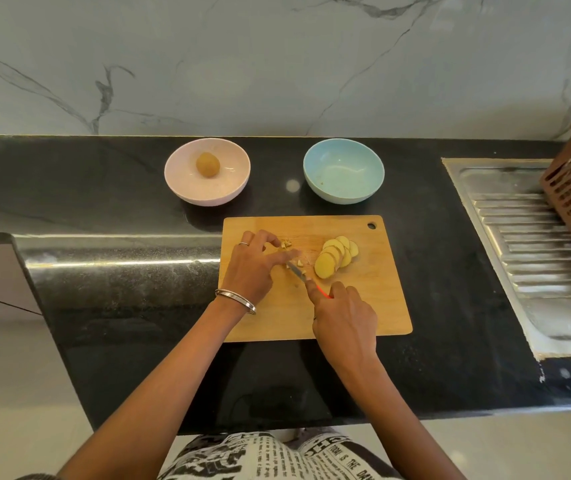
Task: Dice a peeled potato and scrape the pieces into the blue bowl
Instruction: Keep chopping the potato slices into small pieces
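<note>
Both my forearms reach in from the bottom edge and converge over the work area. My left hand [252,268] lies palm down with its fingers stretched forward and slightly spread, fingertips pressing down; I see a ring on one finger and a metal bangle [235,301] on the wrist. My right hand [344,320] is curled in a closed grip, index finger extended forward, knuckles up, wrist bent slightly inward.
</note>
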